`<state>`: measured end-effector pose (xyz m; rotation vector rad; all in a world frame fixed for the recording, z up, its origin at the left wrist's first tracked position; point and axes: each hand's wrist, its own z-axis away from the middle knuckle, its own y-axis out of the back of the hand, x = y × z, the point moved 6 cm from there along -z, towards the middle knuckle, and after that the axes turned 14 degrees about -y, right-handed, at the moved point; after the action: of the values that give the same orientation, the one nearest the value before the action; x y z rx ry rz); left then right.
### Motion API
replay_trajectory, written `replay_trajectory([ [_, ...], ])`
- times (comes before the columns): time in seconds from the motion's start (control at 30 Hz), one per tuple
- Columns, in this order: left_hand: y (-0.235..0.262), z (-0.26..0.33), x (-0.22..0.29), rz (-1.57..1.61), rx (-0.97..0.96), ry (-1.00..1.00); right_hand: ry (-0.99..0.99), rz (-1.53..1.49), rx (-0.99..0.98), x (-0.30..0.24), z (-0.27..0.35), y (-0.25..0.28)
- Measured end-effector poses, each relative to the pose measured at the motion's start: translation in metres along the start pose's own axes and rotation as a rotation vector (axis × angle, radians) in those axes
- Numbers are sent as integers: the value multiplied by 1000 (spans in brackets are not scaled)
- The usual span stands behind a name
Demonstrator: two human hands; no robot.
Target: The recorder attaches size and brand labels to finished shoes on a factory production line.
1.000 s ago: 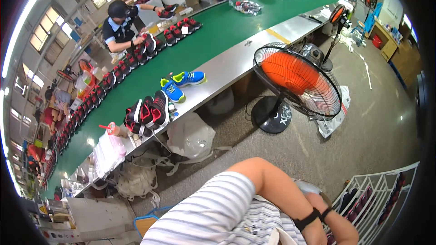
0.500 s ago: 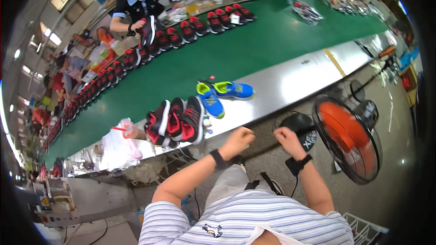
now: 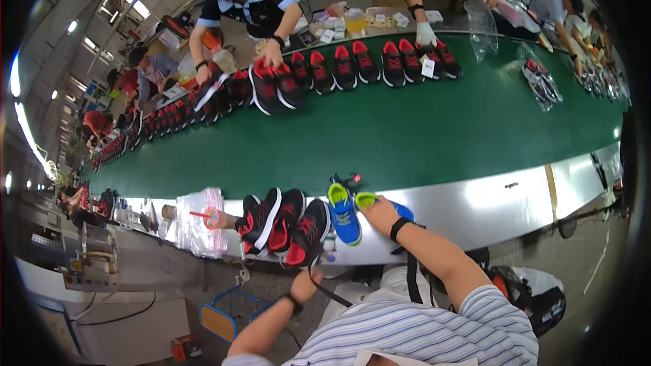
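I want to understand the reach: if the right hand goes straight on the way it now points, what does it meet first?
The right hand already rests on a blue shoe with a green inside. Going straight on, it would probably slide past it onto the bare green belt; depth is uncertain here.

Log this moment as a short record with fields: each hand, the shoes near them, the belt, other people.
right hand: resting on one of the blue shoes with green lining, on the metal ledge
left hand: below the ledge edge, under the black-and-red shoes; grip cannot be told
shoes by hands: black-and-red ones to the left, blue pair to the right
belt: green conveyor, a row of red-and-black shoes along its far side
others: several people at work on the far side
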<state>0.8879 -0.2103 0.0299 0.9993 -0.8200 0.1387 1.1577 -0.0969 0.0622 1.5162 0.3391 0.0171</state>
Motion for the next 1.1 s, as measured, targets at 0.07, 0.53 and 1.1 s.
replay_trajectory([
  [0.07,-17,113,-31,-245,-316,229,36,-160,-8,-10,-14,-2],
  [0.53,-46,191,4,150,-710,389,-113,-272,-339,23,-33,28],
  [1.1,81,123,-26,824,-942,87,-851,267,37,262,96,92],
])
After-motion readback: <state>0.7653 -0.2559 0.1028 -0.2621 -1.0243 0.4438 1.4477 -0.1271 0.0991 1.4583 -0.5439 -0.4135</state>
